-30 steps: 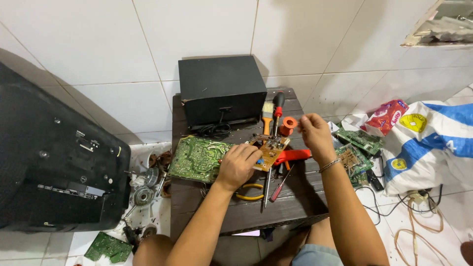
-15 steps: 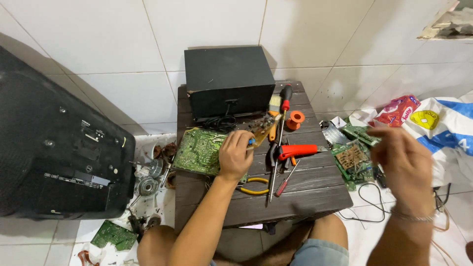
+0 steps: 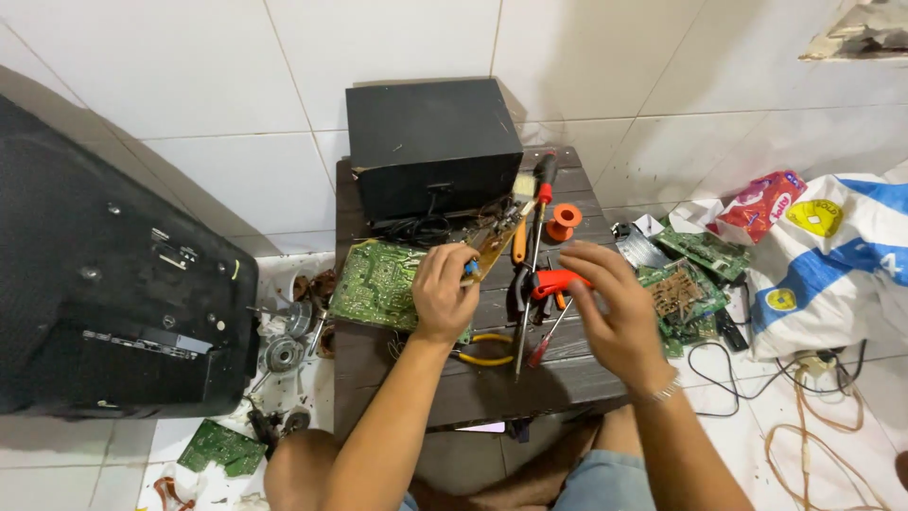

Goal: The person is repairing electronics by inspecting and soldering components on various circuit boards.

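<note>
Left hand [image 3: 445, 293]: clamped on small circuit board [image 3: 494, 244], its long axis pointing up-right toward the black box [image 3: 432, 142].
Right hand [image 3: 610, 308]: fingers spread, empty, over red-handled tool [image 3: 558, 280].

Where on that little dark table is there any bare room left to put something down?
Bare wood shows along the table front edge, below the yellow-handled pliers, and at its front left corner under the green circuit board. The middle, around both hands and the screwdrivers, and the back by the black box, is crowded.

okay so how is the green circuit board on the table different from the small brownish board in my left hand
The green circuit board is larger and lies flat on the table; the brownish board is smaller, narrower, and held tilted off the surface by the left hand. The green board sits partly beneath that hand. Both are bare electronics boards near the black box.
</note>
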